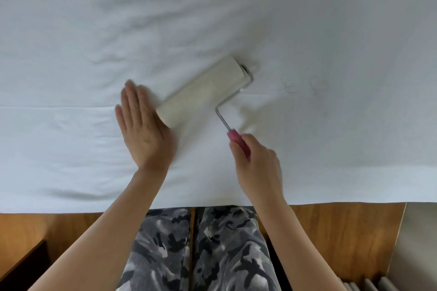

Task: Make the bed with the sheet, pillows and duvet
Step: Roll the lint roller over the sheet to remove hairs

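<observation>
Right hand (256,160) grips lint roller (203,93) handle; left hand (142,125) flat on sheet (331,19) beside it. Roll w/ light pressure toward hairs (305,84) right of roller.

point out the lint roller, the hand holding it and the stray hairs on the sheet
lint roller (203,92): head view, middle of the roll
right hand (256,160): head view, back of hand
stray hairs (318,84): head view, curled strand

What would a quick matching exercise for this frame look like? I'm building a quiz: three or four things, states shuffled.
Things:
1. left hand
2. right hand
3. lint roller
4. stray hairs

States:
A. lying loose on the sheet, right of the roller
B. flat, fingers straight, on the sheet
C. gripping the pink handle
D. drum resting on the sheet

Pairs: 1-B, 2-C, 3-D, 4-A
</observation>
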Available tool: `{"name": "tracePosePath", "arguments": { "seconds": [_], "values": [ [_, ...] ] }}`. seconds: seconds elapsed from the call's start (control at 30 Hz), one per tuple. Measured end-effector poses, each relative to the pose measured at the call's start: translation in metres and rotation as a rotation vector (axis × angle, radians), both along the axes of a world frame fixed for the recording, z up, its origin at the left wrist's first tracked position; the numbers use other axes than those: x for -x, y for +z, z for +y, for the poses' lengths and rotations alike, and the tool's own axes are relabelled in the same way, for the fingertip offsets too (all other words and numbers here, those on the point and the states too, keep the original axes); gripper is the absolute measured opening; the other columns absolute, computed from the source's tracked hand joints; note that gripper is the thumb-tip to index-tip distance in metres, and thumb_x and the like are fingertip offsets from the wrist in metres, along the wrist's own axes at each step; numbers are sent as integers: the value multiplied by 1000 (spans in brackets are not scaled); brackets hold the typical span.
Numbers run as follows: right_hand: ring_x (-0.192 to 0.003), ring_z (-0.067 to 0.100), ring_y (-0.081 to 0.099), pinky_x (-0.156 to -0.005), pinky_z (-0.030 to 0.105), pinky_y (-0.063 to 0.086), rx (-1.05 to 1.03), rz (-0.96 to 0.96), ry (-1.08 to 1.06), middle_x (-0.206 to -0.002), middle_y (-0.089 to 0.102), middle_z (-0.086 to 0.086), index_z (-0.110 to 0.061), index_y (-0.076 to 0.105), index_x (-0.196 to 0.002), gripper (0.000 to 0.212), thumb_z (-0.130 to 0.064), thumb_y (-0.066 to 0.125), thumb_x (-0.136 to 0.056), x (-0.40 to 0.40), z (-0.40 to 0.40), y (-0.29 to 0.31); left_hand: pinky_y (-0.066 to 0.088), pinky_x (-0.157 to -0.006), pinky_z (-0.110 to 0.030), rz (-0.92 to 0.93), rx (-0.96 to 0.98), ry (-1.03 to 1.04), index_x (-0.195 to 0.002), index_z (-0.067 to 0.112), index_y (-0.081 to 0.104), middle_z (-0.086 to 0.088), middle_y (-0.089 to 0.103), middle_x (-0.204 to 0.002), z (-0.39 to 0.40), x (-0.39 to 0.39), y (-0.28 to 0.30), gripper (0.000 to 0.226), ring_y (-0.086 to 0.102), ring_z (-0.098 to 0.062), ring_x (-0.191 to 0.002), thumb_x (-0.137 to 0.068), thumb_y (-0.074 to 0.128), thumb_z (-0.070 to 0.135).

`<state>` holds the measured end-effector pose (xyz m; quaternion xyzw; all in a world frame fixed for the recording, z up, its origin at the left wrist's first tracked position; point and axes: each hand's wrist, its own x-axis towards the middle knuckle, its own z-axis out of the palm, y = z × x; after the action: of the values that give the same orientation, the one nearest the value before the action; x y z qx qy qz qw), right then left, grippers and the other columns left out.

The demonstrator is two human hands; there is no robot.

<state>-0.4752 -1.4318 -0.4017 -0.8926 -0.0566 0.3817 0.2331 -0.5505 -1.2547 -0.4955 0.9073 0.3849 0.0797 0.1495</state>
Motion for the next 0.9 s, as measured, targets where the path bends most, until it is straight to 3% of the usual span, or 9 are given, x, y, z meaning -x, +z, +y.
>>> {"name": "tracePosePath", "arguments": {
  "seconds": [0.07, 0.17, 0.4, 0.5, 0.67, 0.9],
  "values": [
    [-52, 8, 51, -49, 22, 32, -26, -15, 3, -58, 53, -9, -28, 55, -93, 23, -44, 40, -100, -17, 30, -6, 4, -121, -33, 1, 8, 122, -148, 2, 32, -14, 27, -156, 0, 1, 0, 51, 22, -28, -146, -98, 27, 8],
    [-65, 21, 49, -59, 30, 32, -47, -38, -8, -69, 57, -4, -25, 50, -88, 25, -44, 39, -100, -38, 74, -12, 1, -121, -31, 24, -3, 141, -149, 2, 30, -14, 26, -157, 1, 6, 0, 51, 21, -29, -146, -98, 28, 10],
    [-66, 20, 47, -60, 30, 31, -75, -93, 9, -66, 51, -7, -24, 45, -84, 24, -42, 40, -100, -55, 108, -15, 0, -121, -33, 54, 10, 142, -150, 3, 26, -12, 22, -159, 2, 7, -1, 52, 16, -26, -148, -99, 26, 13],
    [-59, 18, 45, -56, 31, 29, -64, -91, 16, -63, 51, -7, -25, 48, -87, 25, -44, 39, -100, -38, 78, -12, -1, -121, -31, 33, 10, 138, -150, 3, 27, -13, 24, -158, 2, 8, -2, 52, 18, -27, -147, -98, 28, 11],
    [-46, 5, 50, -48, 20, 35, -7, -11, -7, -53, 52, -10, -32, 61, -111, 27, -45, 42, -98, 8, -9, 0, 2, -121, -32, -1, 9, 153, -149, 2, 30, -13, 27, -157, 1, 8, -3, 53, 20, -27, -147, -96, 29, 5],
    [-48, 4, 56, -42, 14, 41, 64, 69, -78, -51, 56, -13, -36, 58, -102, 16, -41, 49, -89, 61, -109, 30, 2, -121, -33, 32, -17, 126, -150, 3, 27, -13, 23, -158, 2, 9, -2, 51, 17, -27, -147, -100, 30, 9]
  ]
}}
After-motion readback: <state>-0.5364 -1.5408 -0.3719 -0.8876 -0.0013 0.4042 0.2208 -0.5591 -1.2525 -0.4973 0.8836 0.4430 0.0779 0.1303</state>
